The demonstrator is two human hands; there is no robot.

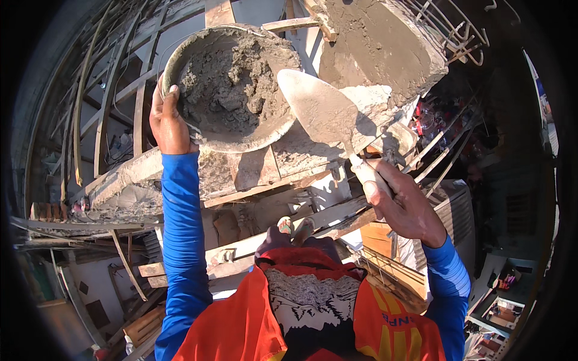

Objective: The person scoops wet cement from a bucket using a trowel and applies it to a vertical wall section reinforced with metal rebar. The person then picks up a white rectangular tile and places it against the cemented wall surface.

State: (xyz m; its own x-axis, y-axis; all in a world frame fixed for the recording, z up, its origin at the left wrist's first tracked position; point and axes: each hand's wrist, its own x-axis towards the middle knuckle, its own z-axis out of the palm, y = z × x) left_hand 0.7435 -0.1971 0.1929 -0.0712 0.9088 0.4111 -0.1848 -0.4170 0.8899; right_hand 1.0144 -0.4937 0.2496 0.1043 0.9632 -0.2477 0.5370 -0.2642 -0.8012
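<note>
My left hand (170, 120) grips the left rim of a round bucket (241, 144), its thumb over the edge. Wet grey mortar (235, 81) fills part of the bucket, lumpy and heaped toward the far side. In my right hand (400, 198) is the handle of a pointing trowel (319, 108), fingers wrapped round it. The trowel's broad blade, coated in pale mortar, points up and left, its tip by the bucket's right rim. Beyond the blade lies a smoothed grey mortar surface (379, 48) on top of a concrete block or wall.
Bent steel rebar (460, 33) sticks out at the far right. Wooden roof battens (108, 90) stand at the left over a drop. My feet (295, 225) are among planks (241, 249), with lower levels below. Corrugated sheet (445, 216) lies under my right forearm.
</note>
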